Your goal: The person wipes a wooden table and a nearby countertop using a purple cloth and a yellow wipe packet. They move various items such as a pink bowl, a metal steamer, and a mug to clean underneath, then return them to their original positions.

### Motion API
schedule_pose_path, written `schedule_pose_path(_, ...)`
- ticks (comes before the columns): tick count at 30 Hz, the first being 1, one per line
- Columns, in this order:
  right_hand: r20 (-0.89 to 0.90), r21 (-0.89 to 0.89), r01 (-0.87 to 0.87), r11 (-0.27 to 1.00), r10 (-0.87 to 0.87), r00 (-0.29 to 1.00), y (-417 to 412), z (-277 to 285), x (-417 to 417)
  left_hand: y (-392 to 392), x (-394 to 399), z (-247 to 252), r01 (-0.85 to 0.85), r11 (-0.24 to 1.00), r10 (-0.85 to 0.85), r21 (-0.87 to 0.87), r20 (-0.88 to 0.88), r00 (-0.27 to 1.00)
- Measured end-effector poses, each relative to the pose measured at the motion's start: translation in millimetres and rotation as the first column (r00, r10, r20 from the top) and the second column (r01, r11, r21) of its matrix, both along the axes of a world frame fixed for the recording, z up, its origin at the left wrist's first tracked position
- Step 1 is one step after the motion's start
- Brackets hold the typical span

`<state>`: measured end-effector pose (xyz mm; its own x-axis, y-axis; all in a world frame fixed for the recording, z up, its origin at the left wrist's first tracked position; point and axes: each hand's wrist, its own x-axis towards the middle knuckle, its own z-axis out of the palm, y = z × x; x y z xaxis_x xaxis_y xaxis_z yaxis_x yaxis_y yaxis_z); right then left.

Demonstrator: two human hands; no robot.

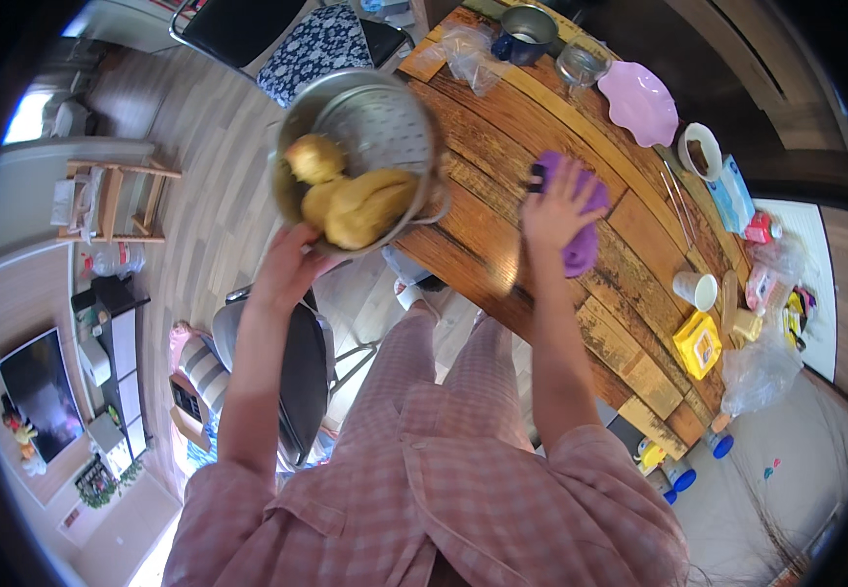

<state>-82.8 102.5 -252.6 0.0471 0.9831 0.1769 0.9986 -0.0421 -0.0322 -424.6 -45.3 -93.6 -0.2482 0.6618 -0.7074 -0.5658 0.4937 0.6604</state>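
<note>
My left hand (295, 264) grips the near rim of a metal steamer pot (435, 147), which is tilted over the table's left edge. Inside it lie several yellowish food pieces (369, 205), whose kind I cannot tell, beside a perforated metal steamer insert (376, 121). My right hand (560, 209) rests with spread fingers on a bunched purple cloth (582, 246) on the wooden table (483, 198). The palm hides part of the cloth.
Along the table's far and right sides stand a metal pot (530, 29), glass bowl (582, 62), pink scalloped plate (637, 103), white bowl (699, 152), chopsticks (677, 202), paper cup (695, 290) and yellow wipes pack (697, 345). A black chair (277, 367) is at the left.
</note>
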Motion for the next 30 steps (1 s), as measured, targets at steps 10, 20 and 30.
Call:
schedule_pose_path(10,-0.293,0.014,-0.635,0.772,0.611,0.736,-87,14,-225,-137,-53,86,-0.092,0.996,0.087,-0.017,-0.201,0.976)
schedule_pose_path(20,-0.278,-0.053,-0.181,0.982,0.16,0.947,-109,40,65,-156,-29,80,-0.163,0.987,0.163,-0.002,0.019,0.986)
schedule_pose_path(30,-0.147,-0.148,-0.174,0.974,0.153,0.977,-178,19,-51,-181,-29,95,-0.237,0.971,0.23,-0.041,-0.131,0.964)
